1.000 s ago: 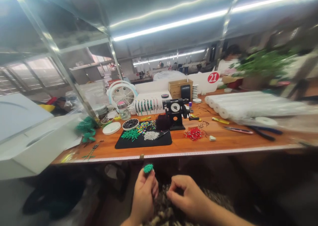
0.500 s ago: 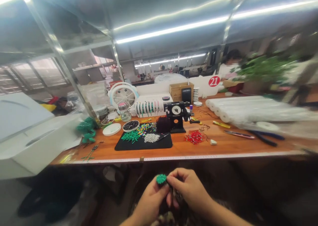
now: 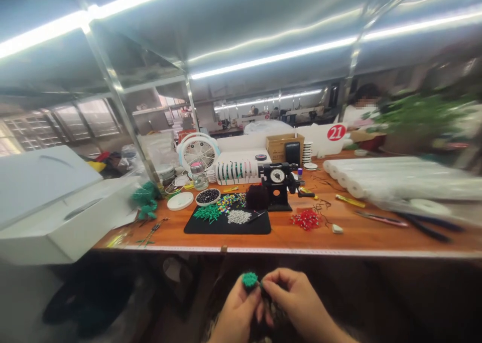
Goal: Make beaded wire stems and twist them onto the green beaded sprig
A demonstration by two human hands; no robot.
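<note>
Below the front edge of the table, my left hand (image 3: 238, 310) is closed around a small bundle of green pieces (image 3: 249, 279), whose rounded, bumpy top sticks up past the thumb. Just to its right, my right hand (image 3: 295, 297) pinches with thumb and forefinger beside the bundle. What lies in that pinch is too small and dark to make out. On the table beyond, a black mat (image 3: 226, 228) carries loose green pieces (image 3: 208, 213), silver beads (image 3: 239, 217) and mixed coloured beads (image 3: 227, 202).
Behind the mat stand a black hand-cranked device (image 3: 277, 185), a row of white spools (image 3: 237, 171) and a fan (image 3: 198, 153). Red beads (image 3: 306, 219), pliers (image 3: 429, 225) and wrapped white rolls (image 3: 387, 175) lie rightward. A white box (image 3: 48, 217) is at left; another person sits far right.
The view has swung left and up, so the table appears further right and lower. My right fingertips have drawn slightly away from the green bundle; my left hand keeps its hold.
</note>
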